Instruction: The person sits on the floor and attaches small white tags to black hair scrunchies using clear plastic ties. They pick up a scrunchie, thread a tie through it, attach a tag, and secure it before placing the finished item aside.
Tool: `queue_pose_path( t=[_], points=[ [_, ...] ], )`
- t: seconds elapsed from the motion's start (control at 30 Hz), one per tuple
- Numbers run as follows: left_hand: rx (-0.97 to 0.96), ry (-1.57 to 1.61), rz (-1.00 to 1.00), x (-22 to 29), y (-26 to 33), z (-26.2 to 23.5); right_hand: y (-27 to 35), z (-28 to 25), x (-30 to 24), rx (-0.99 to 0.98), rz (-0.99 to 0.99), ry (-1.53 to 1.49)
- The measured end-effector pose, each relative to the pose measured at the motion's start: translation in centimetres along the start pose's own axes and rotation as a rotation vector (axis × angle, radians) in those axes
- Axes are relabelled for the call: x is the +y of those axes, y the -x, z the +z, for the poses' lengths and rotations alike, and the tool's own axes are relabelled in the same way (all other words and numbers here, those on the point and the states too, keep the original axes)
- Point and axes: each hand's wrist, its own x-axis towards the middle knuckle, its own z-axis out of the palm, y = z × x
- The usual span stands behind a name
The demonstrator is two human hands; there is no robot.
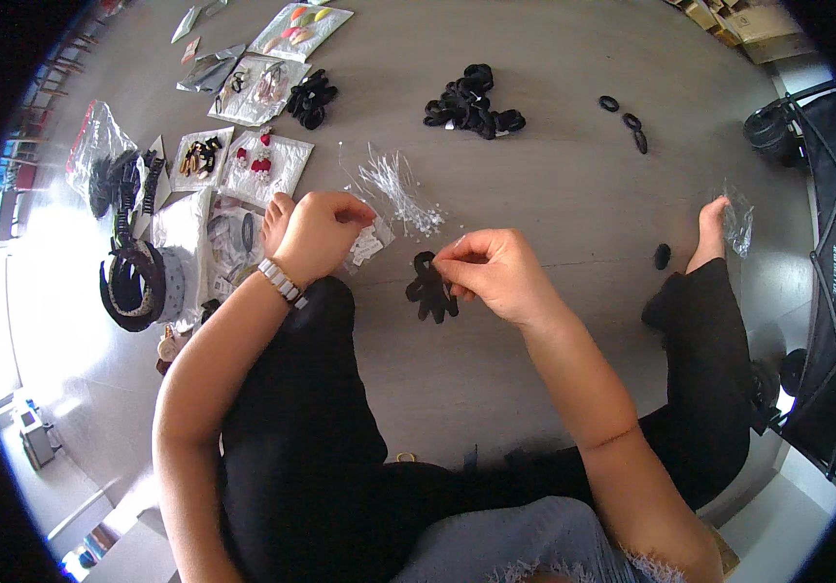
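Observation:
My right hand (pixel 497 273) has its thumb and forefinger pinched together at the edge of a small bundle of black hair ties (pixel 429 291), which hangs just left of the fingertips. To the left, above my raised knee, my left hand (pixel 324 228) is closed with its fingers curled. Whatever may be in that pinch is too small to make out. Just beyond the left fingertips lie small white tags (pixel 367 247) on the floor. A loose heap of thin white tag strings (pixel 400 192) spreads between and beyond my hands.
Farther off lie a pile of black hair ties (pixel 476 105), a smaller bunch (pixel 312 99) and some loose ties (pixel 635 130). At left are bagged hair ornaments (pixel 264 167) and headbands (pixel 133 282). A folded black wagon (pixel 831 272) stands right, near crumpled clear plastic (pixel 739 222).

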Motion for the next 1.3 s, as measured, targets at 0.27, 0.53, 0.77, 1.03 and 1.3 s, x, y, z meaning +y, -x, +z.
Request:
queue_pose_path(
  t=[0.27, 0.53, 0.77, 1.03, 1.3],
  points=[
    [-0.058, -0.213, -0.032, -5.5, -1.5, 1.9, 0.4, 0.4, -0.5, -0.017, -0.022, -0.043],
    [-0.080, -0.218, -0.081, -6.0, -2.0, 2.1, 0.2, 0.5, -0.5, -0.024, -0.013, -0.048],
    [-0.189, 0.204, 0.213, 5.8, 1.6, 0.4, 1.1, 0.5, -1.7, -0.013, -0.014, -0.078],
    [-0.087, 0.196, 0.439, 10.3, 4.2, 0.1, 2.5, 1.1, -2.8, 0.004, -0.182, -0.021],
    [-0.087, 0.438, 0.240, 13.1, 6.2, -1.9, 4.4, 0.8, -5.1, 0.097, -0.558, -0.074]
  ],
)
